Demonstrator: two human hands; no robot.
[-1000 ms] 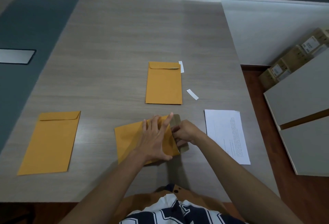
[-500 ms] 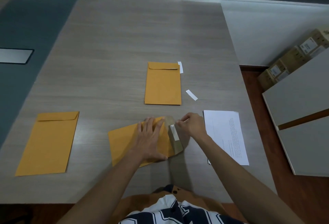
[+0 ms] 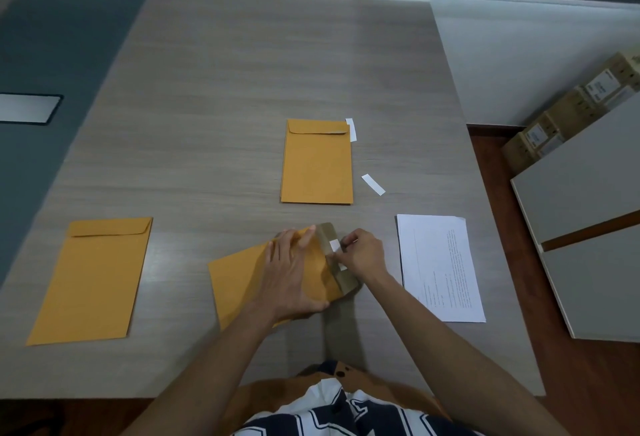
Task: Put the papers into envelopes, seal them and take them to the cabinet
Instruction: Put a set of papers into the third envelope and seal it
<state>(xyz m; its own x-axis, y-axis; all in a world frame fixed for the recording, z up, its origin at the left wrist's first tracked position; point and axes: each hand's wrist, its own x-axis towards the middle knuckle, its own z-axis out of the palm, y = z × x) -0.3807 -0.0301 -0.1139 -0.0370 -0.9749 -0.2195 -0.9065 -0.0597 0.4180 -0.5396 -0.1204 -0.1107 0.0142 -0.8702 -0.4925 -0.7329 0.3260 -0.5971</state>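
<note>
A tilted orange envelope [image 3: 239, 280] lies on the table in front of me with its flap [image 3: 337, 255] open toward the right. My left hand [image 3: 294, 276] lies flat on it with straight fingers. My right hand [image 3: 363, 254] pinches a white strip [image 3: 335, 246] on the flap's inner side. Another orange envelope [image 3: 317, 162] with its flap folded down lies further back. A third envelope [image 3: 95, 280] lies at the left. A stack of white printed papers [image 3: 438, 266] rests to the right of my hands.
Two loose white strips lie on the grey wooden table [image 3: 225, 89], one [image 3: 373, 185] right of the middle envelope and one [image 3: 352, 130] at its top corner. Grey cabinet panels [image 3: 588, 228] and cardboard boxes [image 3: 571, 117] stand to the right, beyond the table edge.
The flap has come open and the white strip on it is now exposed. My right hand moved up along the flap, peeling the strip. My left hand stayed on the envelope.
</note>
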